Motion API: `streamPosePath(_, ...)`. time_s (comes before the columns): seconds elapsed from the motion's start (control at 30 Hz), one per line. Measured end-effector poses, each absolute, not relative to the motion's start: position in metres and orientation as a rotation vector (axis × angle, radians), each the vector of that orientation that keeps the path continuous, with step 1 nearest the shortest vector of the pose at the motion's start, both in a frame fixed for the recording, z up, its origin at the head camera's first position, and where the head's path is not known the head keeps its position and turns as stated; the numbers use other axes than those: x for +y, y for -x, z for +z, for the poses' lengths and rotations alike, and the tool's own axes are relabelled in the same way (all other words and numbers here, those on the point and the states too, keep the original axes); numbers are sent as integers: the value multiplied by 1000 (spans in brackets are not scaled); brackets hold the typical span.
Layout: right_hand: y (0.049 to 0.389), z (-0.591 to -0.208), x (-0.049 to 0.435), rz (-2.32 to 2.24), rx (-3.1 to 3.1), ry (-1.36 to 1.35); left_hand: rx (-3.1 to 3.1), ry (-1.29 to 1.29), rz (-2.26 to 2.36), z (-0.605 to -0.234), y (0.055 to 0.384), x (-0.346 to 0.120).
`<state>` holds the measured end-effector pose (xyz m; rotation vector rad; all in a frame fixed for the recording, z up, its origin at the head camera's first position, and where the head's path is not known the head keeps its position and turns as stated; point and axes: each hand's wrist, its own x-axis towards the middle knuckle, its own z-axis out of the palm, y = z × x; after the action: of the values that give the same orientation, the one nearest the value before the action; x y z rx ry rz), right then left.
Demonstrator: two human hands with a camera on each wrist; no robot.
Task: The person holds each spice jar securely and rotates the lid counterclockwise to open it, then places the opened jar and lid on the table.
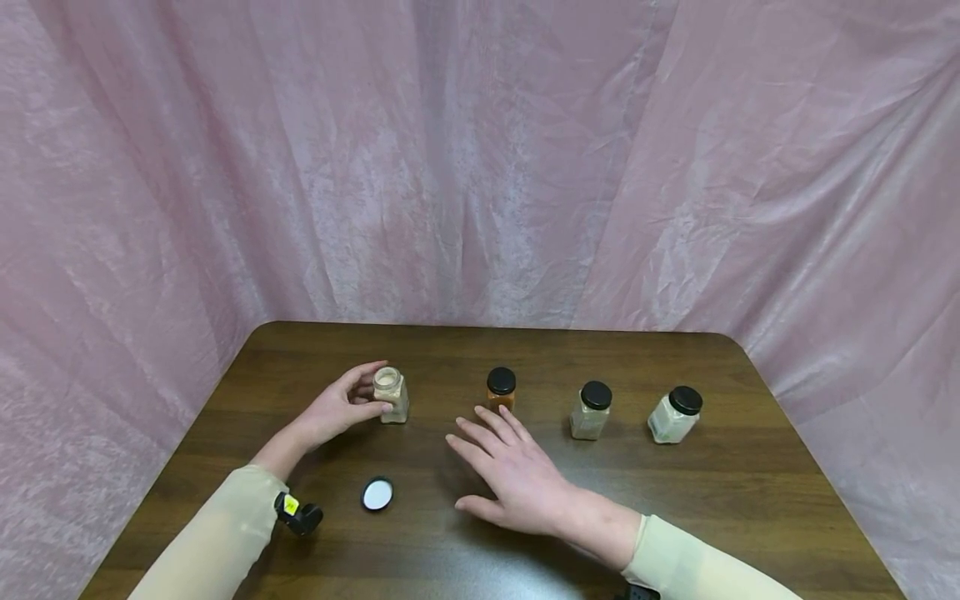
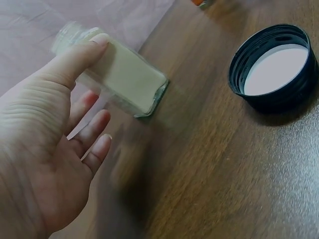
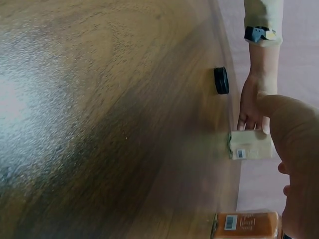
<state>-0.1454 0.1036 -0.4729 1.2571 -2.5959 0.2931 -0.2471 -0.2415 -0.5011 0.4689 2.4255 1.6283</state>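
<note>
An uncapped glass spice jar (image 1: 393,398) of pale beige powder stands upright at the left of the table. My left hand (image 1: 335,414) holds it between thumb and forefinger; in the left wrist view the thumb lies along the side of the jar (image 2: 130,74). The black lid (image 1: 377,494) lies upturned on the wood nearer me, its white liner showing. My right hand (image 1: 517,477) is spread with straight fingers and holds nothing. Just beyond its fingertips is a black-capped jar of orange powder (image 1: 501,387), partly hidden by them in the head view.
Two more black-capped jars stand to the right, one with pale greenish powder (image 1: 590,410) and one with whiter powder (image 1: 674,415). The brown wooden table (image 1: 675,517) has rounded far corners. Behind it hangs a pink velvet curtain (image 1: 480,167).
</note>
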Motion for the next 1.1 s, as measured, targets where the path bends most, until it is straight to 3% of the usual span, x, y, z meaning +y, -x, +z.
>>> streamPosePath(0.7,145,-463,133,385,-2561,-1139,2739,-399,1554,-451,223,-262)
streamPosePath(1.1,149,-456,152,393,-2552,-1033,2815,-573,1536,-417,197,-243)
